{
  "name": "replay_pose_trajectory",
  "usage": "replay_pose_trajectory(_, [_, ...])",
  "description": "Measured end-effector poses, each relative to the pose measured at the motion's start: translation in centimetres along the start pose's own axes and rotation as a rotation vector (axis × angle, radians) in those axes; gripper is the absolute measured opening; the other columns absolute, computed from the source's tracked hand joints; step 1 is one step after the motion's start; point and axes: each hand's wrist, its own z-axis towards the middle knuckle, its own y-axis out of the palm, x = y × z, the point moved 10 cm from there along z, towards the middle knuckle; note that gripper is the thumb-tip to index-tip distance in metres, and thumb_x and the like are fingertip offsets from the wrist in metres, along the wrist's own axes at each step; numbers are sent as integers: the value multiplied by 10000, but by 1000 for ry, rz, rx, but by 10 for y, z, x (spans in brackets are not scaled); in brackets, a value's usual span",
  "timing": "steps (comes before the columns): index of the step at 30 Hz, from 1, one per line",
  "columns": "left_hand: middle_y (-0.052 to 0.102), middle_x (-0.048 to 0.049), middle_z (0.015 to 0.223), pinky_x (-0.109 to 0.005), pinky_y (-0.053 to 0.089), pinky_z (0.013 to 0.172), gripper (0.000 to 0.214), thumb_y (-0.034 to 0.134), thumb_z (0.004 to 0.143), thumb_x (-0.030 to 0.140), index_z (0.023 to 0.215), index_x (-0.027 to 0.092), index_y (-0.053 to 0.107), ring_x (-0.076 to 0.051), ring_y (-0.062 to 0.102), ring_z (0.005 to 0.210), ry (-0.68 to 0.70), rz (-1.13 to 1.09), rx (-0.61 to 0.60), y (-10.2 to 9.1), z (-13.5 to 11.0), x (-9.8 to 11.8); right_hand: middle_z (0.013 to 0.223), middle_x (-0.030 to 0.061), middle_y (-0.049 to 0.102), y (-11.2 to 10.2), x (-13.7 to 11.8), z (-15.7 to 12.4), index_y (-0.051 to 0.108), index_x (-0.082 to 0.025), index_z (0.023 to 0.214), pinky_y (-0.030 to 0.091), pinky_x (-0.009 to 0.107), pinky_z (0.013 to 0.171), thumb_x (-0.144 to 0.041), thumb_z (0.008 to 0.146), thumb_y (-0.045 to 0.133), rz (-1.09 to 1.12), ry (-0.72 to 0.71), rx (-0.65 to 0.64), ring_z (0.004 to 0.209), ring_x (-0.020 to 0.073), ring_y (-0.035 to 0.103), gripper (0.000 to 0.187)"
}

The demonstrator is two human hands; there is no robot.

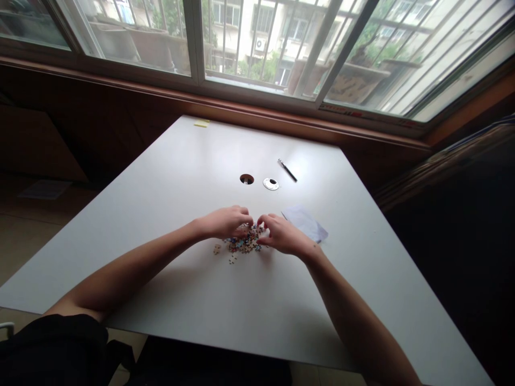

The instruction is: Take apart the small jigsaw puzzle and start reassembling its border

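1. Fingers (264,218) of the right hand (284,235) curl, thumb apart; I can't tell whether those of the left hand (225,222) pinch anything.
2. I see jigsaw pieces (246,246) heaped on the table (209,311), between and just beneath the fingers.

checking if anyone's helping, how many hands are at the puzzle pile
2: the left hand on the left of the pile, the right hand on its right. No others show.

Open table (156,198) spreads left of the left hand (229,222), while a sheet (308,221) and pen (288,171) interrupt space beyond the right hand (281,234).
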Motion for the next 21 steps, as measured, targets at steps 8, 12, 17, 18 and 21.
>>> replay_pose_trajectory(8, [734, -59, 867, -242, 467, 712, 178, 560, 900, 170, 955, 146, 728, -139, 652, 765, -89, -90, 64, -22, 2, -18, 845, 33, 703, 1, 1, 9, 674, -193, 903, 436, 262, 681, -169, 867, 585, 86, 28, 69, 746, 157, 625, 99])
replay_pose_trajectory(12, [724, -78, 1031, -265, 481, 785, 278, 632, 862, 282, 1108, 179, 713, -177, 663, 879, -141, -57, -58, -29, -11, -21, 875, 18, 717, -8, 11, 3, 658, -218, 1009, 452, 247, 658, -212, 884, 565, 131, 53, 38, 730, 140, 639, 156])
replay_pose_trajectory(17, [523, -140, 1306, -290, 488, 760, 971, 853, 582, 390, 1438, 226, 423, -270, 609, 987, -428, 162, -392, 5, -36, -36, 734, 17, 674, 5, 16, -3, 605, -192, 929, 426, 260, 531, -286, 674, 794, 128, 82, -86, 628, 176, 604, 332])
replay_pose_trajectory(18, [518, -144, 1285, -285, 487, 731, 948, 859, 575, 367, 1410, 207, 440, -260, 614, 942, -418, 163, -411, 10, -36, -32, 720, 6, 667, 11, 12, -3, 592, -197, 911, 423, 255, 524, -262, 664, 793, 135, 70, -108, 620, 171, 600, 325])
replay_pose_trajectory(21, [542, -112, 1191, -271, 483, 725, 685, 774, 704, 293, 1316, 181, 489, -215, 611, 872, -286, 111, -366, 16, -24, -16, 828, 11, 672, 17, -6, 2, 549, -210, 915, 447, 250, 620, -187, 744, 692, 147, 19, -83, 729, 160, 613, 224])
